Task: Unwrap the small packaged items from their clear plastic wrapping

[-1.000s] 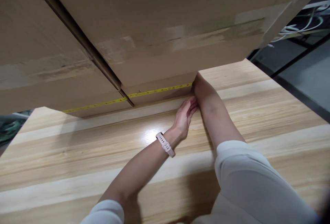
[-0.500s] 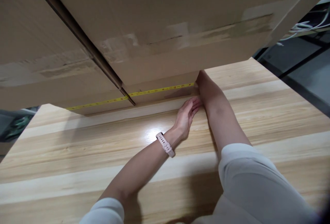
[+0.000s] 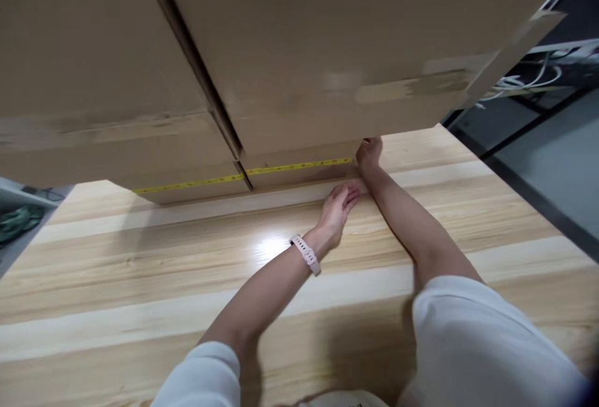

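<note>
Looking down in the head view, we have our left hand (image 3: 334,212) over the wooden tabletop (image 3: 187,257), fingers loosely extended; beyond those fingers, the yellow tape (image 3: 299,165) crosses the cardboard boxes (image 3: 304,76) to beside our right hand (image 3: 368,151), whose half-hidden fingers' grip we cannot tell.

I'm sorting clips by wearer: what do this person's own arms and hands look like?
The left hand is ungloved, with a pale pinkish slotted strap at its wrist; the right hand, partly hidden, shows no glove or band. The left sleeve and right sleeve are plain and whitish, ending near the elbows.
</note>
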Available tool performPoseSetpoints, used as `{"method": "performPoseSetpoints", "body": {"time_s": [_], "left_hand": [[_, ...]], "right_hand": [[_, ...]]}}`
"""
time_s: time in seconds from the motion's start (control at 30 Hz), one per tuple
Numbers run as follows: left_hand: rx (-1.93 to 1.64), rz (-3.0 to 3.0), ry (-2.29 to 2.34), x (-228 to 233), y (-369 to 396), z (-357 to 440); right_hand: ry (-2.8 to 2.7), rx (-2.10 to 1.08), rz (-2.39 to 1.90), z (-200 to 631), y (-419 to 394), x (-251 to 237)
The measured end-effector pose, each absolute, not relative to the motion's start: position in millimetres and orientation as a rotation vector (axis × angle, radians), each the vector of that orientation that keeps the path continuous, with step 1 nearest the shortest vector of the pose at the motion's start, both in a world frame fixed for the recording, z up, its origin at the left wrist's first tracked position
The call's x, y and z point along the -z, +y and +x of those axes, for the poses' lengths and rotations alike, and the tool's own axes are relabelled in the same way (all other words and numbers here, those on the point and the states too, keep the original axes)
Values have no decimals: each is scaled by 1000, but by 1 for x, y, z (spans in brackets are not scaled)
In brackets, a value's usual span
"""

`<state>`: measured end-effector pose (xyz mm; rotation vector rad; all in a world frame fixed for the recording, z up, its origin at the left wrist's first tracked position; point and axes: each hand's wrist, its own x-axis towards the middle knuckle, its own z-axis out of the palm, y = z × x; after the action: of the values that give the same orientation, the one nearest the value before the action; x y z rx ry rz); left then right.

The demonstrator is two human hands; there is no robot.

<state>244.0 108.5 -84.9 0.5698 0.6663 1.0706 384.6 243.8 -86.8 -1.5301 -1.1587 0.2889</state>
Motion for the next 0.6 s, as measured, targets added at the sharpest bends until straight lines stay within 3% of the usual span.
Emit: {"method": "performPoseSetpoints", "body": {"time_s": [0.17, 0.27, 0.4, 0.6], "left_hand": [[-910, 676, 651, 79, 99, 209], [-741, 809, 646, 70, 81, 140], [-825, 780, 703, 59, 44, 25], [-1163, 844, 1540, 50, 41, -138]], "right_hand": [[-1149, -344, -1575, 366, 161, 92], [-1564, -336, -1504, 325, 100, 97], [-2244, -386, -1131, 233, 32, 87], [-2847, -386, -588, 73, 1, 69]]}}
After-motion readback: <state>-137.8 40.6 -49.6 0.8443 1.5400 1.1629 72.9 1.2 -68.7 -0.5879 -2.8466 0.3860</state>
